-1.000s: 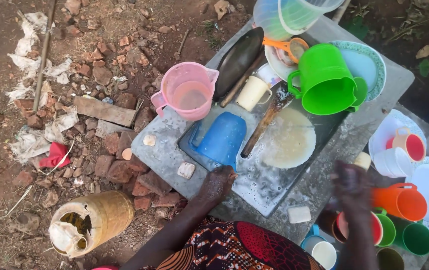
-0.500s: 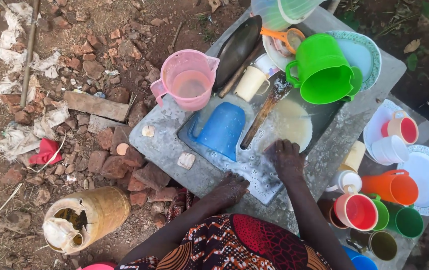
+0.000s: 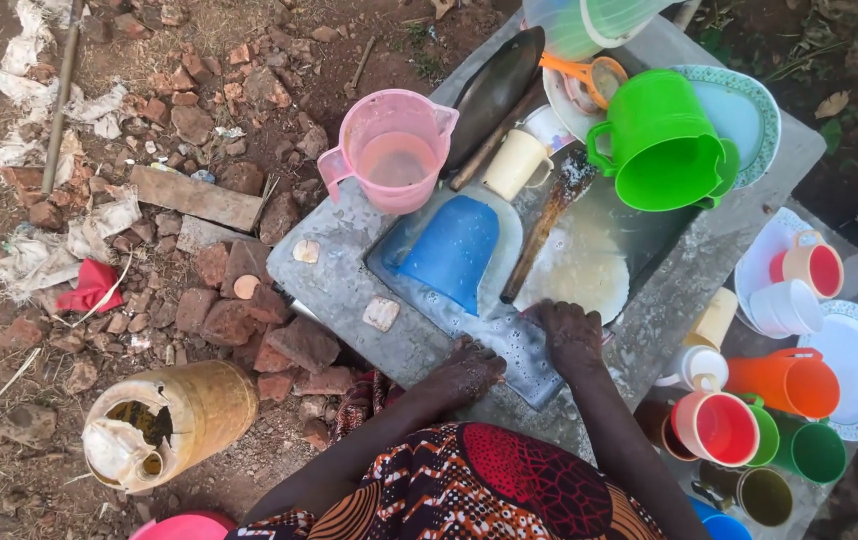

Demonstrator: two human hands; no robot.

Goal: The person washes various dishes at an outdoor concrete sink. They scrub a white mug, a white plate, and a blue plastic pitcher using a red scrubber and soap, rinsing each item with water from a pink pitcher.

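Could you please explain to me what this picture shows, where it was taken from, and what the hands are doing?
There is no machine here: a camera worn on a person's head looks straight down at their two bare hands. Both rest, wet and soapy, on the near rim of a concrete sink outdoors; the left hand and right hand hold nothing that shows. In the basin lie a blue cup, a wooden spoon and a whitish plate. Around it stand a pink jug, a green mug and a cream cup. To the right are more coloured cups. A yellow jerrycan lies on the ground.
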